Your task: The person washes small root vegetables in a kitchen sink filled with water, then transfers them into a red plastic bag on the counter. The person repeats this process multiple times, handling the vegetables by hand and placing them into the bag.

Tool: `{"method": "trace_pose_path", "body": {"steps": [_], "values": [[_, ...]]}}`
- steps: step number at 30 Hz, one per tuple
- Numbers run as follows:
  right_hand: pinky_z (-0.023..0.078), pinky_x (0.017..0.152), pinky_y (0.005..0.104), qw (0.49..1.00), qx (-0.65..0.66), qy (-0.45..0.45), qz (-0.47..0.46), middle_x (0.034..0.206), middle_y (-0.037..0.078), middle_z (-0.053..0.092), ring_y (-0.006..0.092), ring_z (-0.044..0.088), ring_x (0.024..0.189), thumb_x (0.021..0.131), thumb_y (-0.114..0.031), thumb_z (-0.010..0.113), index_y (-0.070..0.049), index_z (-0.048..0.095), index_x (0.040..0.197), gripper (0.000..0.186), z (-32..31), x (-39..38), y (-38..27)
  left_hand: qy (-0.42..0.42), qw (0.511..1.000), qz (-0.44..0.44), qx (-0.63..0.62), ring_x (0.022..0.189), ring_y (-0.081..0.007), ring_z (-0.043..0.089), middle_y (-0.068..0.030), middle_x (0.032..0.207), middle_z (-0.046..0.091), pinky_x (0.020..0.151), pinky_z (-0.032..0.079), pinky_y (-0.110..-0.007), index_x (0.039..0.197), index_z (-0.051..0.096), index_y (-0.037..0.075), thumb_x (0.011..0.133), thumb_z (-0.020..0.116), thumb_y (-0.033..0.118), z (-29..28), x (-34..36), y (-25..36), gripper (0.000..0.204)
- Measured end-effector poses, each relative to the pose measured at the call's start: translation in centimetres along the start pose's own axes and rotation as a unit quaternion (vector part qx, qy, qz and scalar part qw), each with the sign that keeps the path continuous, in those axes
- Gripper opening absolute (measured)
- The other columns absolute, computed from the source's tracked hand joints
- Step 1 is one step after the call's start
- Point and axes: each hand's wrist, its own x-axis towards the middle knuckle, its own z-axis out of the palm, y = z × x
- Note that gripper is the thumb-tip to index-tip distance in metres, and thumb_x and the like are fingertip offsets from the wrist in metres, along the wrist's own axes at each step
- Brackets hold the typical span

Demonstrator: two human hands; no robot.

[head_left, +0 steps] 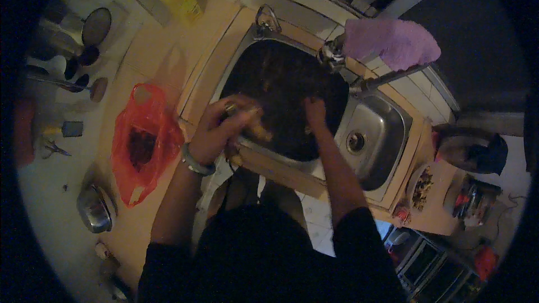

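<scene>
A: Where're the hands rn?
B: L grip (pixel 222 128) is at the large sink's (pixel 235 59) near-left edge, fingers bent. R grip (pixel 315 113) is over the sink's right part, fingers looking curled.
A: Holding anything?
B: Can't say for either, tbh. There's a pale yellowish piece (pixel 260 131) right by L's fingertips, but it's blurry; held or just next to them, idk. R's too dim to make out what's inside, if anything.
A: Why's stuff set up like this?
B: Drips & reach, imo. Both hands are at the sink, prob. so wet bits drop in. Red bag (pixel 168 137) is on the tabletop (pixel 154 59) to the left, prob. for easy reach w/ L. Pink towel (pixel 393 44) hangs up by the tap (pixel 331 56), likely to stay off the wet.
A: And the main thing vs. the grip?
B: Dark mass (pixel 281 73) in the large sink, too dim to ID. Mostly lies beyond & between the two; R's right over it, contact unclear. Yellowish piece is just right of L, near the near rim.
</scene>
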Motion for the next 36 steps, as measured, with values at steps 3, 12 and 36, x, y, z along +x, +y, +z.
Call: {"method": "trace_pose_path", "body": {"steps": [3, 12, 36], "values": [[0.048, 0.069, 0.0506, 0.985, -0.076, 0.136, -0.068, 0.101, 0.017, 0.062, 0.0410, 0.061, 0.074, 0.083, -0.027, 0.054, -0.010, 0.054, 0.113, 0.034, 6.3, -0.6, 3.2, -0.012, 0.979, 0.037, -0.198, 0.081, -0.0180, 0.056, -0.0106, 0.092, 0.059, 0.066, 0.046, -0.027, 0.100, 0.056, 0.005, 0.082, 0.057, 0.039, -0.6, 0.0, -2.0, 0.038], [0.049, 0.076, 0.0437, 0.976, -0.212, -0.029, -0.047, 0.113, 0.021, 0.054, 0.0339, 0.057, 0.097, 0.078, -0.037, 0.059, -0.010, 0.050, 0.117, 0.049, 9.3, -1.2, 4.6, 0.066, 0.978, -0.020, -0.197, 0.060, -0.0102, 0.053, -0.0138, 0.095, 0.060, 0.046, 0.039, -0.019, 0.101, 0.056, 0.002, 0.086, 0.052, 0.027, -1.6, 0.2, -4.1, 0.029], [0.040, 0.095, 0.0326, 0.849, 0.497, -0.132, -0.124, 0.124, 0.011, 0.050, 0.0196, 0.049, 0.113, 0.084, 0.000, 0.056, -0.005, 0.046, 0.125, 0.043, -10.8, -10.2, -13.2, -0.130, 0.985, -0.071, 0.087, 0.057, -0.0053, 0.052, 0.0033, 0.063, 0.057, 0.050, 0.042, -0.022, 0.104, 0.064, 0.007, 0.081, 0.067, 0.030, 5.0, 4.0, -3.8, 0.033]]}}
